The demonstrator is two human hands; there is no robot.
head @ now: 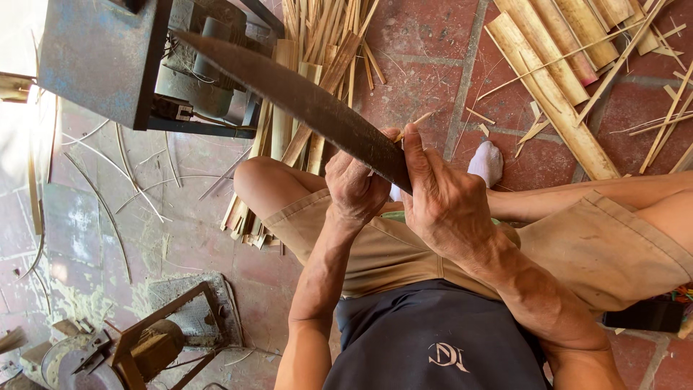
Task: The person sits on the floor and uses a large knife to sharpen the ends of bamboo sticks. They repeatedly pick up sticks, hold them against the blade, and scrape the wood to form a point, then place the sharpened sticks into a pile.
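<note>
Gripping a long dark blade (303,101), the right hand (447,206) curls tight around it. The left hand (354,188) pinches a thin bamboo sliver (419,119) against the edge; a slip could likely cut those fingers.

The long blade (303,101) slants from upper left down between the left hand (355,189) and right hand (446,206), above the lap. Behind the left knee lies a bundle of bamboo strips (317,43) on the floor (426,65); wider slats (556,79) lie right, a metal box (101,58) left.

Soft daylight, overexposed top-left corner
</note>
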